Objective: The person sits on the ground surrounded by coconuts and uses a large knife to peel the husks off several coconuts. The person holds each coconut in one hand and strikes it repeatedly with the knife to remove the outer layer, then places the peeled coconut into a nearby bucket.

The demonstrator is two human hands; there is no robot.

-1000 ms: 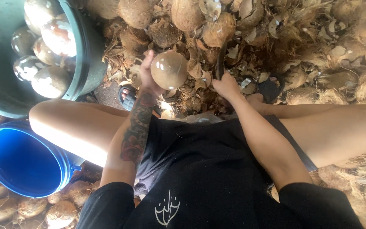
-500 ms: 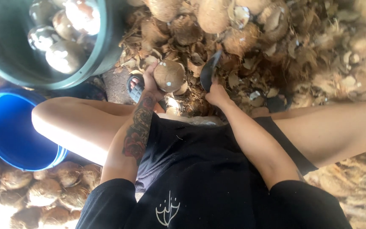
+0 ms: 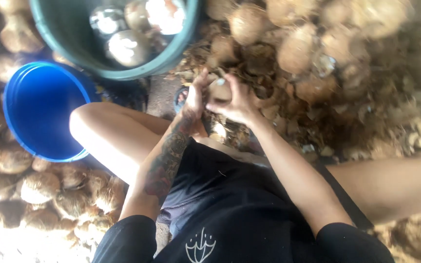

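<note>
Head view: both hands meet over the husk litter on the floor. The left hand point(image 3: 197, 97) and right hand point(image 3: 237, 102) clasp one brown coconut point(image 3: 219, 90) between them. Likely mid-shelling; next it needs a firm, steady grip.

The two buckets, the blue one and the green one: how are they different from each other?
The blue bucket looks empty inside, while the green bucket holds several pale, peeled coconuts. The blue bucket shows its whole round rim, but the green bucket is cut off by the top edge of the view. The blue bucket sits beside the person's left knee; the green bucket sits farther ahead. Both are round, open-topped, and stand upright among coconuts.
</note>
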